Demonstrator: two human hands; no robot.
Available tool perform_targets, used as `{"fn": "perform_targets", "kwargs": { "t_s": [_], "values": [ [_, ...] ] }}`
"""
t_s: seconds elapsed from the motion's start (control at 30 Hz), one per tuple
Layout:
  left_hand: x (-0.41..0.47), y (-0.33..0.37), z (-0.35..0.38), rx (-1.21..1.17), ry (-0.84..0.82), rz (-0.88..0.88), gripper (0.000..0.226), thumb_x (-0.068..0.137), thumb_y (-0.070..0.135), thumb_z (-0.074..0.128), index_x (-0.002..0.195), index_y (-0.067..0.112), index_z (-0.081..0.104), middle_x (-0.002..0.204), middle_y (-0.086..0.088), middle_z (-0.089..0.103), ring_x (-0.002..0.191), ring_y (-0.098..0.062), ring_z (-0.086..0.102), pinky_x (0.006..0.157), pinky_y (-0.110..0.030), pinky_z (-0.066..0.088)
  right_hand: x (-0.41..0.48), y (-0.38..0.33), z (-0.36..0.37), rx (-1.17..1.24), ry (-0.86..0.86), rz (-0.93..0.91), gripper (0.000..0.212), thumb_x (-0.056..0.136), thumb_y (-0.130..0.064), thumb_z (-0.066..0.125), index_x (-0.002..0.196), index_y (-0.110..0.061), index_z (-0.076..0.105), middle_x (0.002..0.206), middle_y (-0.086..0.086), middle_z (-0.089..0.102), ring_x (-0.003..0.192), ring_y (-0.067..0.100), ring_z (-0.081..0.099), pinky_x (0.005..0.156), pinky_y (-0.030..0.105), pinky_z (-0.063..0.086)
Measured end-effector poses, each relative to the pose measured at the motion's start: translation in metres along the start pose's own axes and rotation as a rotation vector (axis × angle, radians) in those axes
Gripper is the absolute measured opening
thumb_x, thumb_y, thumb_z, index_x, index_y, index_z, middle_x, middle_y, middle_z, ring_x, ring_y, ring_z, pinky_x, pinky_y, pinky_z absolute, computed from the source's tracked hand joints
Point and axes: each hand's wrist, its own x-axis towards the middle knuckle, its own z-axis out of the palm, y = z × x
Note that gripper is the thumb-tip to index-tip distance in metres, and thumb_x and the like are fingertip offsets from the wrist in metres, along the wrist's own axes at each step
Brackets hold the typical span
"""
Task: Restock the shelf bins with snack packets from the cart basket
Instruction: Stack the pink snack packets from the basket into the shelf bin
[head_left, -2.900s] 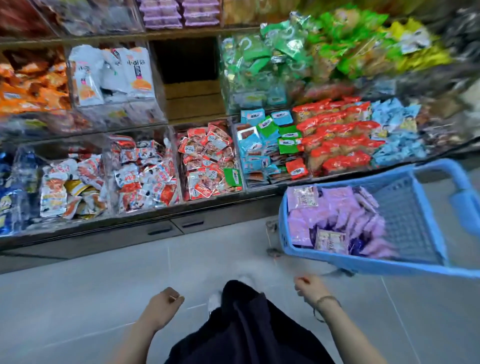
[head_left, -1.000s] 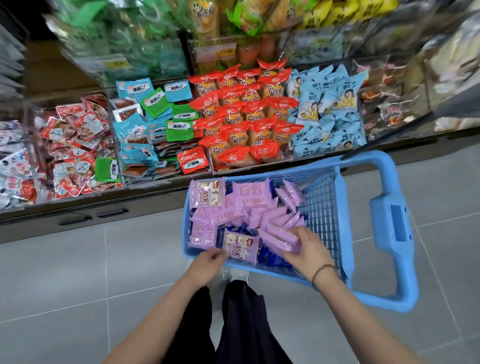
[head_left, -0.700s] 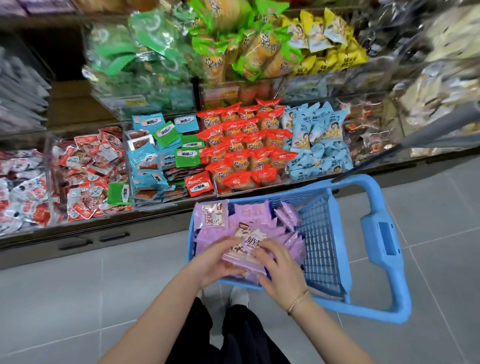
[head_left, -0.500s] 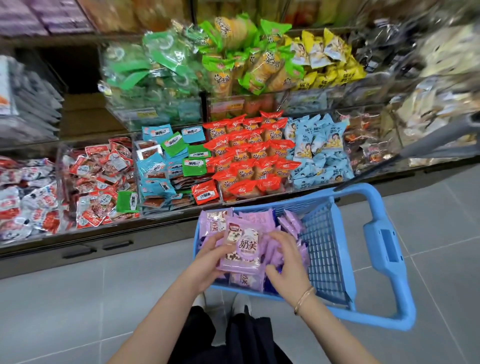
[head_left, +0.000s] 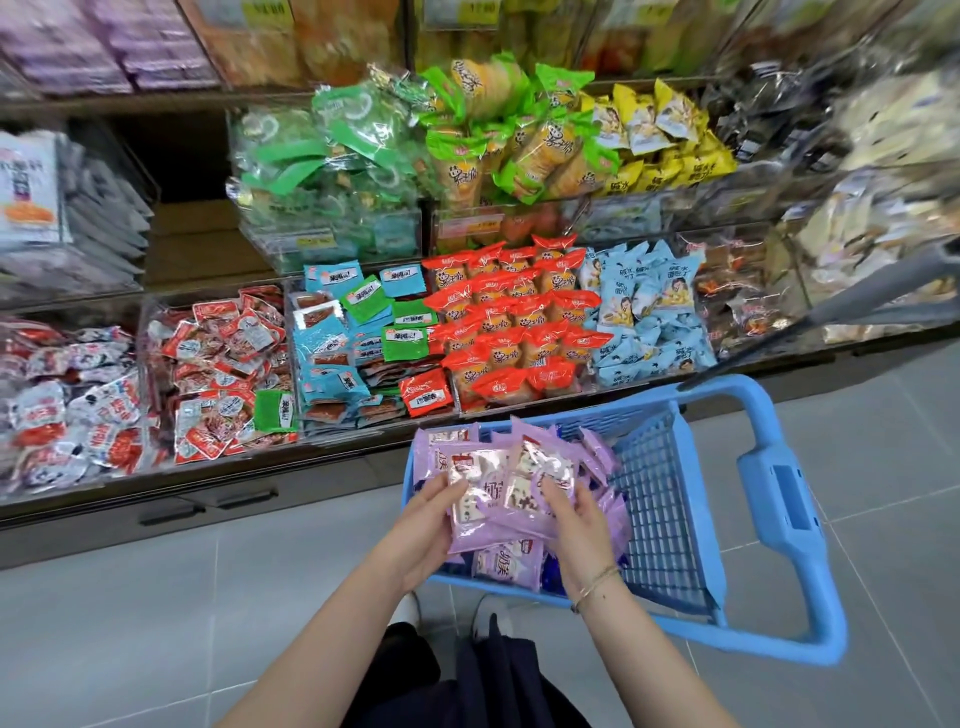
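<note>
You stand on a floor (head_left: 130, 623) of large pale grey tiles with thin light grout lines, evenly lit and faintly glossy. Ahead of you a shelving unit (head_left: 156, 101) runs across the whole view, its dark base set with flat drawers (head_left: 208, 506) that carry slim dark handles (head_left: 247, 499). At upper left, bare wooden boards (head_left: 202, 244) show in a shadowed gap.

Forearms bare. Thin metallic bracelet (head_left: 597, 583) at wrist, behind fingers of right hand (head_left: 574, 525). Dark garment (head_left: 493, 680), white shoes (head_left: 413, 609) further back.
</note>
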Motion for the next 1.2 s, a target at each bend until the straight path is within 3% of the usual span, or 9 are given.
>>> {"fn": "perform_targets", "kwargs": {
  "t_s": [0.17, 0.33, 0.4, 0.5, 0.73, 0.83, 0.97, 1.07, 1.2],
  "values": [
    [0.005, -0.003, -0.002, 0.043, 0.079, -0.029, 0.031, 0.101, 0.023, 0.041, 0.130, 0.016, 0.050, 0.114, -0.012, 0.070, 0.097, -0.029, 0.070, 0.065, -0.034, 0.057, 0.000, 0.000, -0.009, -0.074, 0.012, -0.026, 0.060, 0.091, -0.030, 0.058, 0.142, -0.009, 0.036, 0.142, 0.001, 0.042, 0.129, 0.013, 0.039, 0.106, 0.032, 0.031],
    [0.003, -0.014, 0.005, 0.215, 0.044, -0.063, 0.059, 0.080, 0.047, 0.065, 0.132, 0.024, 0.048, 0.121, 0.003, 0.067, 0.108, -0.018, 0.066, 0.086, -0.036, 0.055, -0.012, 0.010, 0.014, -0.332, -0.157, -0.126, 0.027, 0.095, -0.027, 0.052, 0.120, -0.020, 0.057, 0.122, -0.005, 0.059, 0.117, 0.013, 0.053, 0.102, 0.029, 0.041],
    [0.005, -0.021, 0.005, 0.252, 0.114, -0.025, 0.076, 0.074, 0.034, 0.075, 0.140, 0.017, 0.040, 0.124, -0.003, 0.065, 0.115, -0.023, 0.061, 0.103, -0.046, 0.045, -0.013, 0.016, 0.022, -0.395, -0.249, -0.123, 0.039, 0.098, -0.030, 0.043, 0.136, -0.022, 0.042, 0.131, -0.015, 0.040, 0.127, 0.004, 0.036, 0.109, 0.023, 0.029],
    [0.009, -0.024, -0.003, 0.248, 0.220, 0.034, 0.053, 0.084, 0.012, 0.069, 0.133, 0.009, 0.048, 0.114, -0.010, 0.069, 0.108, -0.029, 0.065, 0.101, -0.048, 0.046, -0.004, 0.026, 0.017, -0.366, -0.294, -0.042, 0.045, 0.100, -0.033, 0.036, 0.142, -0.017, 0.035, 0.138, -0.009, 0.038, 0.132, 0.005, 0.032, 0.113, 0.025, 0.023],
    [-0.001, -0.031, -0.028, 0.198, 0.374, 0.055, 0.038, 0.088, 0.008, 0.064, 0.124, 0.008, 0.053, 0.116, -0.016, 0.068, 0.104, -0.033, 0.065, 0.091, -0.045, 0.051, 0.077, 0.054, -0.058, -0.536, 0.180, 0.147, 0.043, 0.083, -0.037, 0.052, 0.108, -0.002, 0.052, 0.108, 0.014, 0.054, 0.094, 0.026, 0.055, 0.074, 0.029, 0.046],
    [-0.016, -0.041, -0.041, 0.151, 0.452, 0.066, 0.035, 0.087, 0.006, 0.062, 0.121, 0.006, 0.054, 0.109, -0.015, 0.071, 0.094, -0.029, 0.068, 0.078, -0.038, 0.053, 0.111, 0.071, -0.080, -0.737, 0.251, 0.111, 0.022, 0.084, -0.016, 0.058, 0.089, 0.005, 0.062, 0.090, 0.023, 0.064, 0.085, 0.033, 0.062, 0.077, 0.040, 0.052],
    [-0.032, -0.054, -0.050, 0.066, 0.561, 0.086, 0.034, 0.089, 0.000, 0.057, 0.123, -0.002, 0.053, 0.115, -0.024, 0.066, 0.091, -0.032, 0.065, 0.081, -0.038, 0.053, 0.134, 0.089, -0.083, -0.867, 0.259, 0.253, 0.048, 0.090, -0.022, 0.055, 0.127, 0.007, 0.046, 0.127, 0.026, 0.050, 0.119, 0.035, 0.049, 0.094, 0.038, 0.041],
    [-0.038, -0.060, -0.052, 0.026, 0.637, 0.093, 0.034, 0.089, -0.003, 0.055, 0.123, -0.005, 0.053, 0.114, -0.026, 0.064, 0.087, -0.031, 0.064, 0.086, -0.041, 0.050, 0.143, 0.099, -0.085, -0.791, 0.282, 0.229, 0.035, 0.099, -0.013, 0.035, 0.129, 0.002, 0.044, 0.131, 0.020, 0.050, 0.120, 0.030, 0.050, 0.096, 0.036, 0.043],
    [-0.039, -0.060, -0.054, 0.003, 0.665, 0.084, 0.034, 0.089, -0.001, 0.057, 0.123, -0.003, 0.053, 0.114, -0.026, 0.064, 0.089, -0.032, 0.064, 0.087, -0.043, 0.050, 0.134, 0.098, -0.090, -0.843, 0.255, 0.311, 0.043, 0.097, -0.011, 0.042, 0.134, 0.009, 0.036, 0.135, 0.028, 0.042, 0.124, 0.037, 0.043, 0.104, 0.044, 0.035]
  ]
}}
